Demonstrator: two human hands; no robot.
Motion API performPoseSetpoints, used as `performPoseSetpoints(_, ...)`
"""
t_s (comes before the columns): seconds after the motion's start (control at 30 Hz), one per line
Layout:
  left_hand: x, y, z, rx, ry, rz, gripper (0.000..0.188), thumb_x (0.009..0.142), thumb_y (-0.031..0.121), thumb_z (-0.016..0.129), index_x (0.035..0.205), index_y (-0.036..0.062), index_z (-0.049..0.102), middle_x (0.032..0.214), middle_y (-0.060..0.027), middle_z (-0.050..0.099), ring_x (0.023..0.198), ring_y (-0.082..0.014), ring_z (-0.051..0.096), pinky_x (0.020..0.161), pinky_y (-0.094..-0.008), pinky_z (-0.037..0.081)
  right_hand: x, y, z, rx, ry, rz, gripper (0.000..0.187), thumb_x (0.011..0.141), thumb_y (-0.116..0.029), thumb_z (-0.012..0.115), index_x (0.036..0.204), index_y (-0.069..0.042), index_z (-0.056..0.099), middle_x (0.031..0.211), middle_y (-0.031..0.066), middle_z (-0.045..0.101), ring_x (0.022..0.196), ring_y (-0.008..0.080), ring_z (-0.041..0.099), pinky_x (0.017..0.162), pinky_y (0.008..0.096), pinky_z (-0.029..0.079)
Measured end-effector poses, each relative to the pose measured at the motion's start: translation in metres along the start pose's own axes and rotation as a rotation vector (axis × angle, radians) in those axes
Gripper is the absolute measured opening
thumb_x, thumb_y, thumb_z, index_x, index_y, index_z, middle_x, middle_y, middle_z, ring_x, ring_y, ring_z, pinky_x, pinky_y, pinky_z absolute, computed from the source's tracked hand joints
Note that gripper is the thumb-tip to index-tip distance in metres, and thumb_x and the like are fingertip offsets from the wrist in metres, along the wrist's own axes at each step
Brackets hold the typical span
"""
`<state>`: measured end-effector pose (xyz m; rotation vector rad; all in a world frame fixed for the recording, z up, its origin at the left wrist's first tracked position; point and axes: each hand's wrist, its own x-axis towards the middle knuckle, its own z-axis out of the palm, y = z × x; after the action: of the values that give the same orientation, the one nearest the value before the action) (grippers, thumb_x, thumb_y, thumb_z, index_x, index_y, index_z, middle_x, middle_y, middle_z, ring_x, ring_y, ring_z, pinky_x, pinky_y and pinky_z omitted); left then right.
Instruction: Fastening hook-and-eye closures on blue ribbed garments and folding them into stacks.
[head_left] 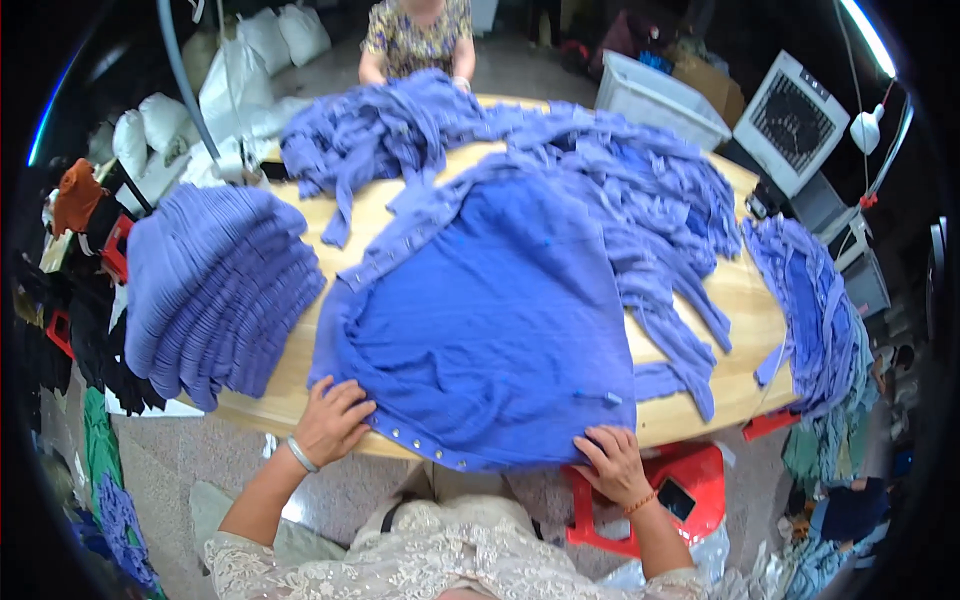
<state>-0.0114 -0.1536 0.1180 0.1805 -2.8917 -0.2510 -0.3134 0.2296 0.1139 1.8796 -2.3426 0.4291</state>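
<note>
A blue cardigan with snap-like buttons along its edge lies spread inside-out before me on the table, its near edge reaching over the table's rim. My left hand is at its near left corner, fingers curled on the cloth edge. At the near right corner, my right hand pinches the hem between thumb and fingers. A stack of folded blue garments stands to the left of the cardigan. Loose blue garments lie heaped behind it and to its right.
The pale wooden table has a curved rim. Across it is another person beside a garment heap. A red stool bearing a phone stands near my right arm. Garments hang at the right; a grey bin stands beyond.
</note>
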Motion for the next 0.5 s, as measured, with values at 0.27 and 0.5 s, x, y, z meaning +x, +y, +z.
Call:
performPoseSetpoints(0.27, -0.02, -0.013, -0.012, 0.083, 0.051, -0.003, 0.019, 0.077, 0.006, 0.062, 0.094, 0.0113, 0.067, 0.094, -0.0068, 0.06, 0.098, -0.0251, 0.059, 0.104, -0.0505, 0.038, -0.01, 0.012, -0.004, 0.041, 0.107, -0.117, 0.03, 0.078, -0.008, 0.068, 0.107, -0.013, 0.069, 0.115, 0.0052, 0.067, 0.108, 0.0266, 0.062, 0.094, 0.0413, 0.05)
performPoseSetpoints(0.5, -0.004, -0.017, -0.024, -0.32, 0.175, -0.12, 0.02, 0.075, -0.003, 0.058, 0.089, 0.0097, 0.063, 0.103, -0.0063, 0.066, 0.114, -0.0263, 0.061, 0.104, -0.0498, 0.038, -0.009, 0.007, -0.015, 0.598, 0.263, 0.478, 0.027, 0.086, 0.007, 0.049, 0.104, -0.001, 0.067, 0.096, 0.0151, 0.069, 0.088, 0.026, 0.067, 0.079, 0.0317, 0.051)
